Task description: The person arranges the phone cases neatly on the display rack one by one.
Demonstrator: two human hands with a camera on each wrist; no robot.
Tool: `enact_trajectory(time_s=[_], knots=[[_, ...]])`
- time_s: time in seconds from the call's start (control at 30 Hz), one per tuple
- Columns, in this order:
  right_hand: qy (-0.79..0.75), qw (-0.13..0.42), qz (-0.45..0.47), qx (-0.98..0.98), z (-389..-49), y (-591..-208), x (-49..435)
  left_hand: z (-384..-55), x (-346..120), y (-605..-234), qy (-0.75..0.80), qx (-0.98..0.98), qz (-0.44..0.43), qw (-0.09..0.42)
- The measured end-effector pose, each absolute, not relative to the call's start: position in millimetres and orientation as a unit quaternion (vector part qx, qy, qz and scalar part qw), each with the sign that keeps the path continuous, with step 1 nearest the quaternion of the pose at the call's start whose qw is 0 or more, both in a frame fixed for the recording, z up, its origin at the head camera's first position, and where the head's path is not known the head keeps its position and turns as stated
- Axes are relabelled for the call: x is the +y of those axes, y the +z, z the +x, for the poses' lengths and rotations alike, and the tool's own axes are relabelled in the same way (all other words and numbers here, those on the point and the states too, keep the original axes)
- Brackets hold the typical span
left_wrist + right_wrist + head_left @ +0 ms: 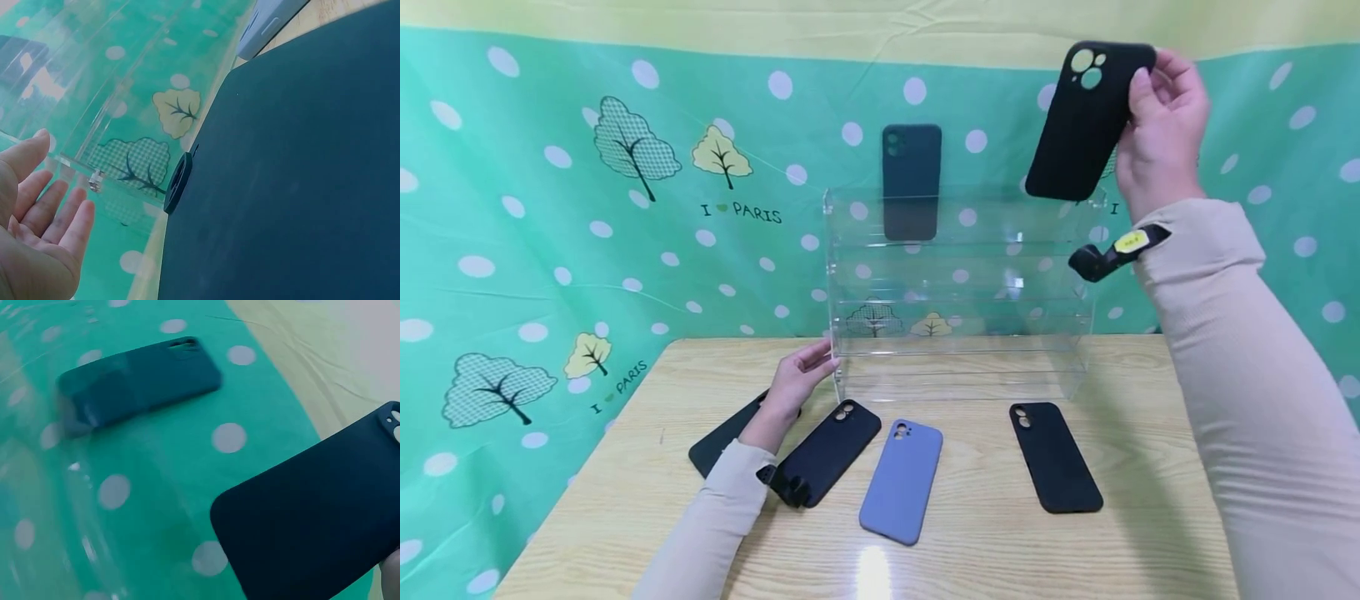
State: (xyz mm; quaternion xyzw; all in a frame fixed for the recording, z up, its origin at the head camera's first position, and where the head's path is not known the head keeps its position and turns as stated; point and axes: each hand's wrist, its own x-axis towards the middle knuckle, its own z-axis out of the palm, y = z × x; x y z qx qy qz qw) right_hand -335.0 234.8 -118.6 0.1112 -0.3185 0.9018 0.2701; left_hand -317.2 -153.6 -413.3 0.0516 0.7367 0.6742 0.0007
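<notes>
My right hand (1165, 125) holds a black phone case (1086, 125) by its right edge, thumb on the near face. The case is raised and tilted over the right end of a clear acrylic tiered display rack (958, 367), camera cutouts at its top. In the right wrist view, the held phone case (312, 512) fills the lower right. My left hand (797, 379) has its fingertips right at the rack's left side panel; in the left wrist view the fingers of the left hand (47, 219) are loosely extended. A dark phone case (912, 179) stands upright on the rack's top tier.
On the wooden table (970, 542) lie a lavender-blue phone case (902, 483), a black case (1056, 458) to the right, another black case (831, 450) by my left wrist and one (730, 433) partly behind that arm. A green dotted cloth (737, 267) hangs behind.
</notes>
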Motion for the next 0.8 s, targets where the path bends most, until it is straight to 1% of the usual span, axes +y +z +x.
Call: enact_trajectory(time_s=[0.2, 0.37, 0.67, 0.8], knots=[[0.906, 0.31, 0.119, -0.263, -349, -113, 226, -317, -154, -413, 0.672, 0.739, 0.056, -0.002], [0.897, 0.328, 0.138, -0.261, -359, -114, 215, -316, -153, -412, 0.674, 0.737, 0.056, 0.001], [0.883, 0.331, 0.128, -0.306, -378, -129, 210, -315, -154, -412, 0.672, 0.739, 0.047, 0.006], [0.882, 0.306, 0.132, -0.332, -385, -140, 212, -313, -157, -412, 0.667, 0.744, 0.049, 0.007]])
